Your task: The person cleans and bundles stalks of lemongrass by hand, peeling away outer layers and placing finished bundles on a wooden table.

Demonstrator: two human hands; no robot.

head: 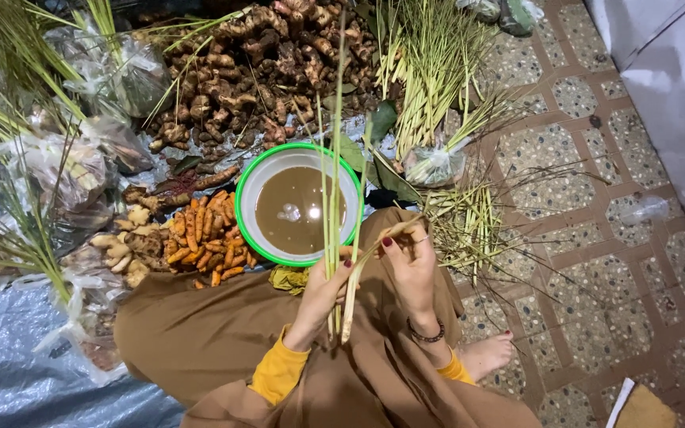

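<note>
The left hand is closed around long thin green lemongrass stalks, hiding their middles. The right hand pinches one pale peeling strip; its end blurs.

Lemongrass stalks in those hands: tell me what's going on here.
A person sitting on the floor holds a few lemongrass stalks upright in the left hand, while the right hand pinches a strip of leaf at the stalks. Just in front sits a green-rimmed bowl of brown water. Beside it lie a pile of orange turmeric, pale ginger and a heap of brown roots. More lemongrass lies beyond.
</note>
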